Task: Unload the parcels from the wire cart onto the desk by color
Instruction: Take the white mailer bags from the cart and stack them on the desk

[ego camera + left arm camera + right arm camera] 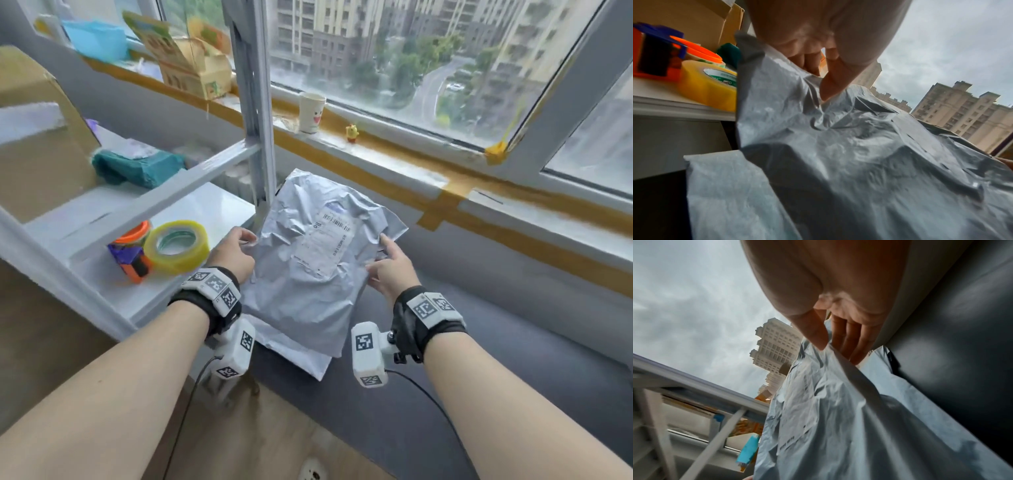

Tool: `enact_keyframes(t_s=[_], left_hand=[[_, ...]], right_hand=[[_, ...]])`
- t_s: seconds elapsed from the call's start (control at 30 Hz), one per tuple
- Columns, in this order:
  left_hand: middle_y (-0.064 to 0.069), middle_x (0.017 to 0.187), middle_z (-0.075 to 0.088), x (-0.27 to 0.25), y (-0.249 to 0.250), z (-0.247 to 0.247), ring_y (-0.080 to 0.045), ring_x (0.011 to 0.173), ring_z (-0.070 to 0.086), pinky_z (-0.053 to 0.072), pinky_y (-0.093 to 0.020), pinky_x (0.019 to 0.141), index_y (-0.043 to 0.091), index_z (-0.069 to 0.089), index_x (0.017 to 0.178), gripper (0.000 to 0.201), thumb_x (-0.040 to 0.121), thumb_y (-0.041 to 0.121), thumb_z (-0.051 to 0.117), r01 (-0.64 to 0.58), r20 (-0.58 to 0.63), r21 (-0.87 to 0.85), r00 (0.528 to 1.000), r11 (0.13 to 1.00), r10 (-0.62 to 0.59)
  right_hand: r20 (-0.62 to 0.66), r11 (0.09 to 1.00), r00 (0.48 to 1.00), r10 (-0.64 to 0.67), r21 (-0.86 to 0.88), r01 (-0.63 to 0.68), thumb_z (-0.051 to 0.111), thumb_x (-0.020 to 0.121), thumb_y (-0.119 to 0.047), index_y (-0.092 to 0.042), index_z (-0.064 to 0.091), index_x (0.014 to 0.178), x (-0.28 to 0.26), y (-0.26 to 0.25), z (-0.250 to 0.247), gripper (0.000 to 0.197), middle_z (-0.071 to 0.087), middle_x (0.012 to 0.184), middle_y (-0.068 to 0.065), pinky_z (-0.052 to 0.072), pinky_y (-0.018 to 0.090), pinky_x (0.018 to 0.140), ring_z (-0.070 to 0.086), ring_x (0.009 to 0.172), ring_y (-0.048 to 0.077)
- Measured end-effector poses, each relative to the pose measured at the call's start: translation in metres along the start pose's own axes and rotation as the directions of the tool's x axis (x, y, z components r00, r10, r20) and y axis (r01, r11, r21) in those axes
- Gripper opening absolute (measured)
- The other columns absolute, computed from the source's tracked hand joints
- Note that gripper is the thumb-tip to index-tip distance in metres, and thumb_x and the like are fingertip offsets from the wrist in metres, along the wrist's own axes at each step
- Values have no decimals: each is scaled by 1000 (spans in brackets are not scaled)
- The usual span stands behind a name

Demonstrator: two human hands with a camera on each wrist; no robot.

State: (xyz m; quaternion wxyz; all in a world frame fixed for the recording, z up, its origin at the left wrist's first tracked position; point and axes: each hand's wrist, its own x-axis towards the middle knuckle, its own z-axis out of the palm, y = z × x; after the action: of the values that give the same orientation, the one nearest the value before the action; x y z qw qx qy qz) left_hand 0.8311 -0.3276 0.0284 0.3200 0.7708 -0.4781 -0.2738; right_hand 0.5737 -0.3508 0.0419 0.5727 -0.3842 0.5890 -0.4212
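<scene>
A crinkled grey plastic parcel (308, 260) with a white shipping label hangs between both hands over the dark grey desk (479, 359). My left hand (236, 250) pinches its left edge, thumb on top (830, 84). My right hand (387, 267) pinches the right edge, thumb above and fingers under it (824, 344). Beneath the held grey parcel (859, 162) lies a second grey parcel (301, 356), flat on the desk near the shelf corner (725, 186). The wire cart is not in view.
A white shelf unit (120, 212) stands at the left, holding a yellow tape roll (176, 245), an orange-blue tape dispenser (132, 253), a teal cloth (137, 168) and a cardboard box (37, 137). Its upright post (257, 137) is just behind the parcel. A paper cup (311, 111) stands on the windowsill.
</scene>
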Motion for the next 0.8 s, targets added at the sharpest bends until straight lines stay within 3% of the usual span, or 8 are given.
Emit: enact_keyframes(t_s=[0.17,0.27,0.37,0.47,0.57,0.63,0.7,0.8], left_hand=[[-5,118,60,45,-20,8,-25,113,54,44,-32,97,17,56,108,42,77,-7,43,80,40,76,996,994,-83],[-7,111,63,62,-36,14,-27,107,57,47,-35,94,19,57,95,31,79,-4,46,91,84,135,991,987,-103],[-7,107,64,69,-43,22,-27,100,59,49,-31,86,26,52,79,21,79,5,55,74,256,273,955,959,-147],[-6,117,56,76,-35,25,-26,107,55,45,-29,88,25,53,90,24,74,14,66,38,342,446,916,894,-209],[-5,125,50,88,-15,26,-24,118,47,40,-32,97,24,54,117,54,67,24,75,-104,219,368,975,924,23],[-3,137,42,94,-1,34,-23,129,39,32,-32,108,25,46,132,75,65,25,79,-275,345,275,923,921,172],[-1,150,28,94,8,48,-22,139,26,21,-32,115,26,35,142,93,63,31,83,-412,541,282,814,867,211],[0,157,12,93,11,69,-20,144,12,17,-38,118,29,21,148,108,60,44,83,-559,720,391,680,731,134]], right_hand=[[-1,989,990,144,-18,-144,39,83,25,-11,43,137,30,3,24,66,55,62,8,48,22,52,50,60,18],[-40,948,961,275,-155,-278,41,87,17,-5,53,123,41,12,30,44,48,66,10,45,28,59,48,58,20],[-125,877,933,337,-318,-359,52,85,7,-2,59,120,51,22,27,37,58,77,10,52,34,71,57,67,24],[-371,806,917,144,-494,-326,57,85,-12,-13,61,119,56,23,27,34,61,111,9,45,35,96,58,107,30],[-368,738,910,-191,-665,-114,57,83,-13,-20,55,121,59,19,37,39,47,127,7,38,35,102,44,122,26],[-169,561,951,-260,-828,6,63,79,-22,-28,52,126,59,19,50,49,39,138,4,27,36,110,33,131,24],[3,343,993,-117,-938,43,72,70,-38,-36,43,135,63,28,60,71,21,153,3,11,45,117,13,143,23],[24,259,995,95,-966,-2,76,60,-55,-39,21,146,69,41,61,104,-6,160,1,-1,55,116,-10,146,25]])
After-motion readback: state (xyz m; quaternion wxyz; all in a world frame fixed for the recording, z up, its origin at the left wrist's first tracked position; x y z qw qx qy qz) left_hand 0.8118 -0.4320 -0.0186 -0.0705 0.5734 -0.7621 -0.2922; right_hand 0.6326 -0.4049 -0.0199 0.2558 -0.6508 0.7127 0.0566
